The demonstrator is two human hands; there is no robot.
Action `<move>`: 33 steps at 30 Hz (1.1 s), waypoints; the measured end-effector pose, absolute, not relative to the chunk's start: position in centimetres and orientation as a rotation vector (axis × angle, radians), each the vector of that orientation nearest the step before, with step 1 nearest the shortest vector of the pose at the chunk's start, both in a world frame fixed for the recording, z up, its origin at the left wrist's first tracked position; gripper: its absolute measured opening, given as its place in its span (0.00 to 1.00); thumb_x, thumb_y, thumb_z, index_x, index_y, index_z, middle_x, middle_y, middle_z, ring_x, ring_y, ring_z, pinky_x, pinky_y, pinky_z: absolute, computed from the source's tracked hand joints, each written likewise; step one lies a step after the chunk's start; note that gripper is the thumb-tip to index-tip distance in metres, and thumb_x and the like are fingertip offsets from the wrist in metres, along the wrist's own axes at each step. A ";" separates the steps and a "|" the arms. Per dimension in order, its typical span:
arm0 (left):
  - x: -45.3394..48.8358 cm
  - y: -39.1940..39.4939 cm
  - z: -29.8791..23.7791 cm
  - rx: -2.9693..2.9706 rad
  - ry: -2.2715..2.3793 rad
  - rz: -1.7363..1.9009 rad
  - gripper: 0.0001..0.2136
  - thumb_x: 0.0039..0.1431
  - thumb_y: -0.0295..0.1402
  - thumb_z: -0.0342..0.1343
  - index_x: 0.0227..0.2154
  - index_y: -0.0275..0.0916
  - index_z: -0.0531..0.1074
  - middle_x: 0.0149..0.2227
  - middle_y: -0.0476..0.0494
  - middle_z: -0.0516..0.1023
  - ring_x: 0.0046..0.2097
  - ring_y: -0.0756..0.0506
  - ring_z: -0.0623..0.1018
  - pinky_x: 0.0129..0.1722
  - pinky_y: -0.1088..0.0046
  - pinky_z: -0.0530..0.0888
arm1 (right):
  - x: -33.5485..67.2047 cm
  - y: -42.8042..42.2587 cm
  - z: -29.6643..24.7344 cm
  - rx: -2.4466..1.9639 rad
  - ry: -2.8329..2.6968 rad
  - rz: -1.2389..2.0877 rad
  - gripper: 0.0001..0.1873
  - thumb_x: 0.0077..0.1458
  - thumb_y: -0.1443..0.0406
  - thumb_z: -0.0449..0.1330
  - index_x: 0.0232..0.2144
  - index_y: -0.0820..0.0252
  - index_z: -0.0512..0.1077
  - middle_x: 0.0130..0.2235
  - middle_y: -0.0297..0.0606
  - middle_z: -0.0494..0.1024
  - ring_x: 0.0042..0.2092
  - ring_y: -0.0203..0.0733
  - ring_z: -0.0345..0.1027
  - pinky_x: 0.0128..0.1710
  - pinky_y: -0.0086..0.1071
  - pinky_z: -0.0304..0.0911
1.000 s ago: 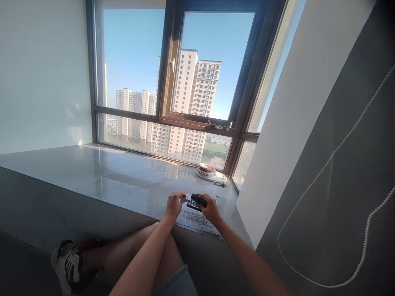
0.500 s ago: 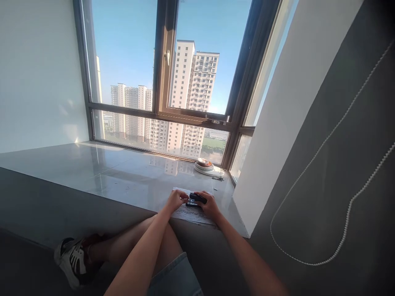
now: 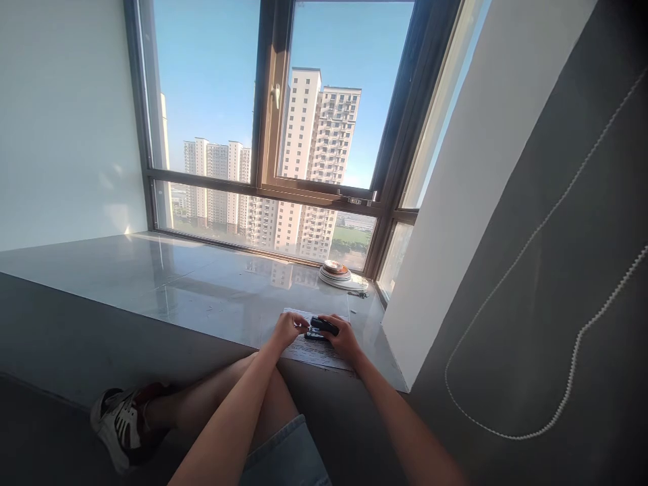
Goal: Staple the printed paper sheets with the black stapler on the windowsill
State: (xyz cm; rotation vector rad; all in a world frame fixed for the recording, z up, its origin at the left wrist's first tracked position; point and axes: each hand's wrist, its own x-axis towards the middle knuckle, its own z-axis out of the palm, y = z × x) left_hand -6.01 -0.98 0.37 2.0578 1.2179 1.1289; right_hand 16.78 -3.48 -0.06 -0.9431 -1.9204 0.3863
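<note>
A black stapler point(image 3: 322, 327) is in my right hand point(image 3: 343, 335), whose fingers wrap round its rear end. Its top arm is lifted away from the base, and a shiny metal part shows in between. At the stapler's front end, my left hand point(image 3: 289, 329) has its fingertips pinched together. What they hold, if anything, is too small to make out. Beneath both hands lie printed sheets of paper point(image 3: 316, 354) at the front edge of the windowsill.
The wide, glossy windowsill point(image 3: 202, 283) runs along the window. Near its right corner sits a stack of plates point(image 3: 338, 275), with a small dark item point(image 3: 358, 294) in front. A beaded blind cord point(image 3: 511, 435) hangs at the right. My crossed legs are below the sill.
Hardly anything differs. Both hands stay at the stapler, with only a slight shift of my left fingertips and a small sway of the whole view.
</note>
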 end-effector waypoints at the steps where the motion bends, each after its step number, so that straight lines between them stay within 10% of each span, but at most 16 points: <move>1: -6.0 -1.0 0.3 2.055 1.234 1.131 0.09 0.47 0.32 0.64 0.32 0.40 0.86 0.29 0.45 0.83 0.34 0.43 0.79 0.40 0.68 0.73 | 16.8 -3.5 0.0 -0.948 -1.920 0.383 0.23 0.54 0.63 0.66 0.53 0.52 0.78 0.47 0.39 0.81 0.48 0.48 0.75 0.53 0.44 0.69; 33: -5.9 -1.7 0.5 2.094 1.439 1.127 0.04 0.50 0.34 0.67 0.30 0.43 0.85 0.33 0.41 0.83 0.40 0.39 0.80 0.43 0.66 0.73 | 16.8 -3.5 0.2 -0.958 -1.922 0.391 0.22 0.55 0.62 0.65 0.53 0.52 0.78 0.46 0.39 0.80 0.47 0.46 0.74 0.52 0.42 0.68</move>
